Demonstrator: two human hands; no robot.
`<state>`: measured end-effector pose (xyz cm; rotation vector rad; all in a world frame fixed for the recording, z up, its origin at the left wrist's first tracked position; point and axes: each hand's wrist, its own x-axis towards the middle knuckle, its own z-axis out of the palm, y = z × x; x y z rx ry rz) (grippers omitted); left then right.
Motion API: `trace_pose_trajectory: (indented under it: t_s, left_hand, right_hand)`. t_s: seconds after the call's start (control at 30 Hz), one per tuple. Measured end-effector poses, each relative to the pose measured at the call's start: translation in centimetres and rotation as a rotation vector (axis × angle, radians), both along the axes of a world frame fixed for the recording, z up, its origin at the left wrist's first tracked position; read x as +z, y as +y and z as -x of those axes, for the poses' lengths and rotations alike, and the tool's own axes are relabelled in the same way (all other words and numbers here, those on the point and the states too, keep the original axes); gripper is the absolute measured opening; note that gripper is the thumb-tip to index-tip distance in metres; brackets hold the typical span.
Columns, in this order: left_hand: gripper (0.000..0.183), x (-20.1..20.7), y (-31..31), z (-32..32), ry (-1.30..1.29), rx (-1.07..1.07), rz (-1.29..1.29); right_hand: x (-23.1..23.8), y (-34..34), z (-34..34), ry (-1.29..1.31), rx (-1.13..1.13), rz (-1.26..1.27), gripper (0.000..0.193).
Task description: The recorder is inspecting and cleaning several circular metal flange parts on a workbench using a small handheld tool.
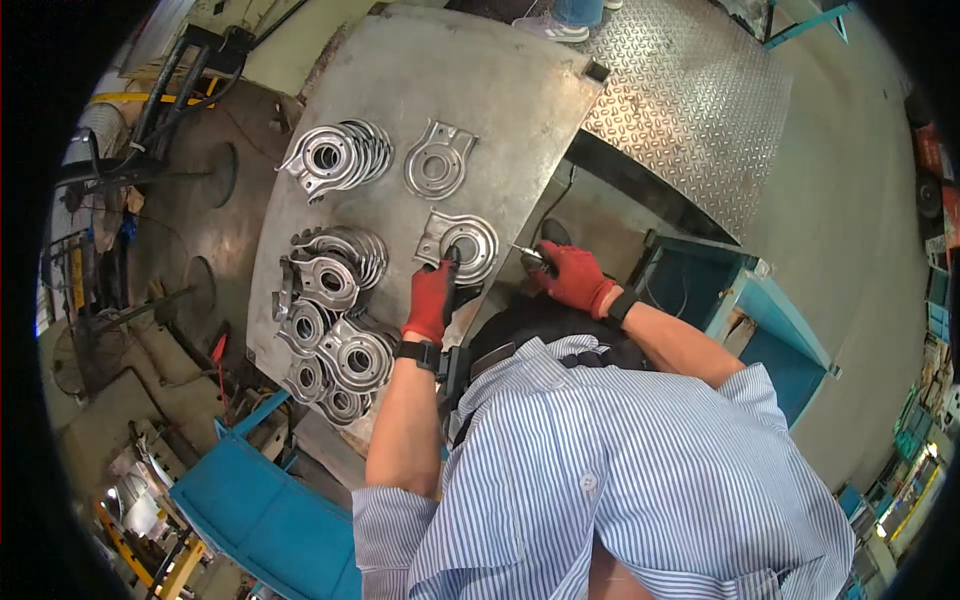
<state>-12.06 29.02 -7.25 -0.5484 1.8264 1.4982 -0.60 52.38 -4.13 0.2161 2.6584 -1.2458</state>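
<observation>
A round stamped metal bracket (484, 238) with a flat tab and a central hole lies near the table's right edge. My left hand (431, 302), in a red glove with dark fingertips, grips its near side, the index finger reaching to the central opening. Just off the table edge, my right hand (572, 276), gloved alike, is closed around a slim metal tool (527, 251). The tool's thin tip points toward the bracket without touching it; its exact kind is unclear. Beyond lies another single bracket (437, 164), flat on the table.
A fanned stack of brackets (335, 158) sits at the far left of the metal table (470, 70), with more piled brackets (345, 350) nearer me. Blue metal frames (265, 505) flank me. A tread-plate platform (690, 100) lies beyond the right edge, and another person's shoe (553, 28) shows at the top.
</observation>
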Motion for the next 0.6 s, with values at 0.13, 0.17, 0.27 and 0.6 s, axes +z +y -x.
trace_pose_trajectory:
  t_s: [0.13,0.17,0.27,0.6]
  left_hand:
    - [0.032,0.7,0.1,1.7,0.238,-0.022,0.162]
    - [0.033,0.8,-0.2,2.3,0.328,-0.074,0.304]
    - [0.038,2.1,0.5,3.0,0.559,-0.016,0.477]
    - [0.055,8.3,9.0,6.2,0.982,-0.391,0.728]
  right_hand:
    - [-1.2,1.7,-1.5,0.043,-0.082,-0.064,0.04]
    - [-1.2,2.2,-1.8,0.043,-0.095,-0.055,0.041]
    - [-1.6,3.6,-2.7,0.034,-0.156,-0.045,0.045]
    - [-1.2,8.0,-3.4,-0.062,-0.291,-0.062,0.053]
